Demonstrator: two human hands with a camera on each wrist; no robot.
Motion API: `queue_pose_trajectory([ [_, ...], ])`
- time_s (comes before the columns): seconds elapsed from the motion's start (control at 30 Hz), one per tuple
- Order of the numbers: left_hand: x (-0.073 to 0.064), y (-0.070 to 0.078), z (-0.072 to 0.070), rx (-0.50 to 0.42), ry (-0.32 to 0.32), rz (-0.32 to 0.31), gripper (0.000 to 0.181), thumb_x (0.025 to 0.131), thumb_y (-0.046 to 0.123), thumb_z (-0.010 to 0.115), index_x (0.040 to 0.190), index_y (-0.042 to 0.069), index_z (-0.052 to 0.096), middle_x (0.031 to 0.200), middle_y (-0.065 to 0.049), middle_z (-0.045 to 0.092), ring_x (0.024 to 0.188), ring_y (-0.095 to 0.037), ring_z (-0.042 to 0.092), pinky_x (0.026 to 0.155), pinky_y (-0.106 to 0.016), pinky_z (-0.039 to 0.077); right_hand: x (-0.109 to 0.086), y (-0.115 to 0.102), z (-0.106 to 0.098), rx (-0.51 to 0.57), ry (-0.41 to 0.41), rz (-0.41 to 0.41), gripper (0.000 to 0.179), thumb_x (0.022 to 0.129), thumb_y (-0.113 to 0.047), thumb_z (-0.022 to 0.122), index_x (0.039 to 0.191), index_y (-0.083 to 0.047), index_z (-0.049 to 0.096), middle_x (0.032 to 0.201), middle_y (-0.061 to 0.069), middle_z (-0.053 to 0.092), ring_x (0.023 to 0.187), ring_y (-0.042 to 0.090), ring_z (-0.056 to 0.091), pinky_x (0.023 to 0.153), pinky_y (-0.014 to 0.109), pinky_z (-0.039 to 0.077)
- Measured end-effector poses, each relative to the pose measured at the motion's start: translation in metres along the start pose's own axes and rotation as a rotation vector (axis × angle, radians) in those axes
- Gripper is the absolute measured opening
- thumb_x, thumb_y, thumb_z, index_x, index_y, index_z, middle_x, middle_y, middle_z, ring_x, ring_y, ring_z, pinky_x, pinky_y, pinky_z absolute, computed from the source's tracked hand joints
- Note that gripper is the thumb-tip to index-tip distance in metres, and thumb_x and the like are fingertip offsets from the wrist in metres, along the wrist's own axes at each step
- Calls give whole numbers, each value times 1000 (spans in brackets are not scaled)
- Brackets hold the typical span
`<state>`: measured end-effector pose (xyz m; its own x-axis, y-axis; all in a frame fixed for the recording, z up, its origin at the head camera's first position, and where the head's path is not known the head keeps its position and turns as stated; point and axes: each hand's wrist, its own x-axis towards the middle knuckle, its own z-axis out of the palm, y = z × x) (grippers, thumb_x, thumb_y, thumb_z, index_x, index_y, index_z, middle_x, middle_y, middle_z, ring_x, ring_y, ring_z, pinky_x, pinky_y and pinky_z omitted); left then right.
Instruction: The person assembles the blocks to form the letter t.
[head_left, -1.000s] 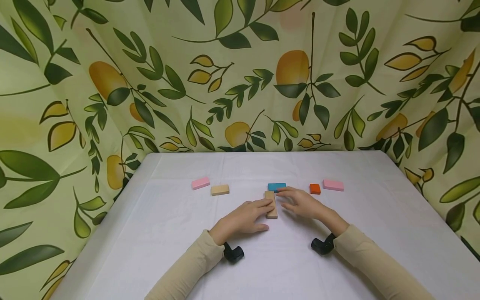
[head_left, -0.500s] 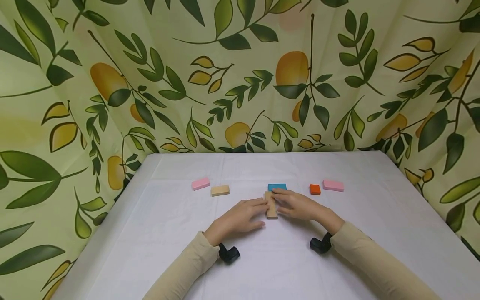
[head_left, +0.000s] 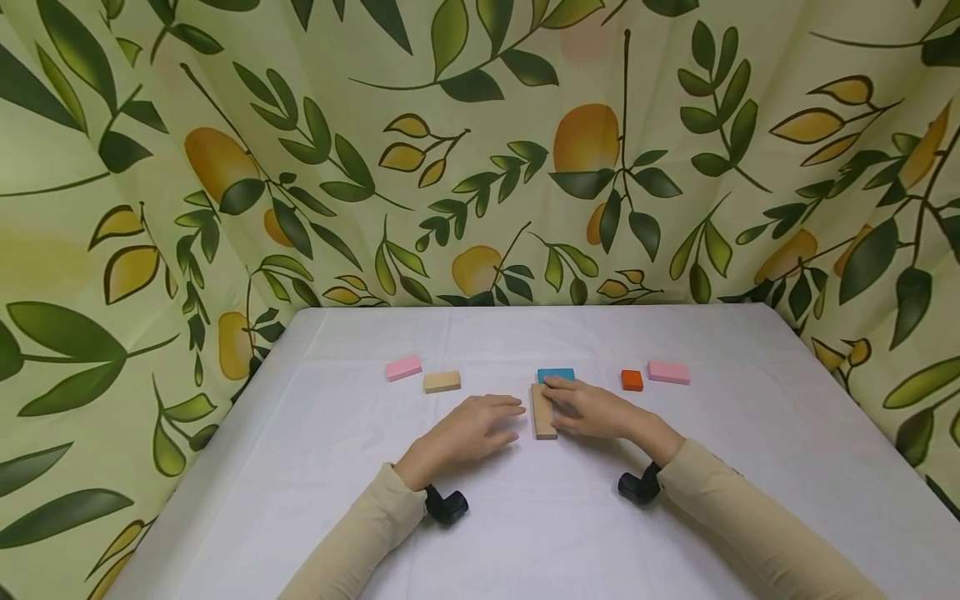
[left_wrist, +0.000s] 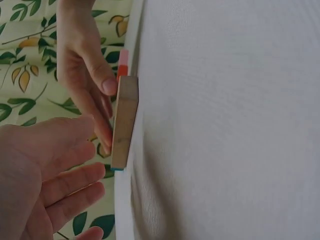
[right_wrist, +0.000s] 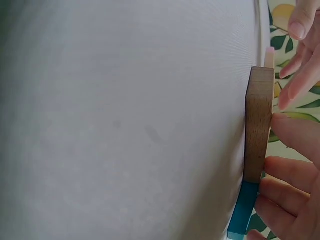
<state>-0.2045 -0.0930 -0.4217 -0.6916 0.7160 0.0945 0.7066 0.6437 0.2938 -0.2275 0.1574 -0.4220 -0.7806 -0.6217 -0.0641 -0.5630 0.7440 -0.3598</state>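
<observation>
In the head view, a long plain wooden block (head_left: pixel 543 418) lies flat near the middle of the table, its length running away from the person. A blue block (head_left: pixel 556 373) lies crosswise at its far end; the two appear to touch in the right wrist view. The right hand (head_left: pixel 602 412) rests its fingertips and thumb on the wooden block's right side, with some fingers at the blue block (right_wrist: pixel 244 207). Just left of the wooden block, the left hand (head_left: pixel 471 428) is held apart from it, fingers loosely extended and holding nothing.
To the left lie a pink block (head_left: pixel 403 368) and a shorter wooden block (head_left: pixel 442 382). On the right, a small red-orange block (head_left: pixel 632 380) sits beside another pink block (head_left: pixel 668 372). A leaf-patterned curtain (head_left: pixel 480 183) hangs behind the white-covered table (head_left: pixel 525 533).
The left hand has come off the wooden block and drawn back to the left. The right hand has moved left and laid its fingertips at the wooden block. The blocks look unmoved.
</observation>
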Motion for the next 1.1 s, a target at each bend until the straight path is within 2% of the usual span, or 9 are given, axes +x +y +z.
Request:
queue_pose_trajectory([
  [0.17, -3, -5, -5, -30, 57, -4, 37, 96, 25, 59, 129, 8, 61, 134, -7, 62, 128, -22, 57, 108, -37, 45, 0, -1, -1, 2, 0, -11, 57, 93, -30, 63, 141, -3, 48, 154, 19, 38, 140, 41, 40, 109, 54, 39],
  [0.33, -6, -9, -9, -56, 89, -50, 35, 95, 24, 59, 127, 9, 63, 131, -6, 64, 126, -22, 58, 107, -37, 46, 1, 1, -2, 8, 3, -17, 57, 92, -29, 64, 140, -2, 48, 153, 19, 39, 140, 42, 40, 110, 54, 39],
  [0.57, -9, -16, -12, -84, 126, -70, 34, 95, 22, 60, 125, 7, 64, 127, -8, 65, 123, -24, 59, 105, -39, 47, 1, 3, -1, 46, -8, -10, 57, 93, -27, 63, 140, 0, 48, 153, 20, 38, 141, 40, 37, 111, 53, 37],
  [0.9, -13, -23, -16, -137, 139, -185, 34, 95, 24, 60, 127, 12, 63, 130, -8, 63, 124, -25, 58, 107, -41, 46, 3, 3, -1, 57, -10, 2, 56, 92, -26, 65, 139, 0, 49, 153, 20, 38, 141, 40, 37, 111, 53, 37],
  [1.1, -17, -29, -18, -152, 184, -225, 31, 94, 20, 62, 123, 12, 65, 126, -8, 65, 124, -26, 58, 108, -45, 44, 3, 5, 1, 55, 2, -14, 56, 91, -25, 65, 138, 1, 49, 152, 21, 39, 141, 40, 38, 111, 52, 38],
])
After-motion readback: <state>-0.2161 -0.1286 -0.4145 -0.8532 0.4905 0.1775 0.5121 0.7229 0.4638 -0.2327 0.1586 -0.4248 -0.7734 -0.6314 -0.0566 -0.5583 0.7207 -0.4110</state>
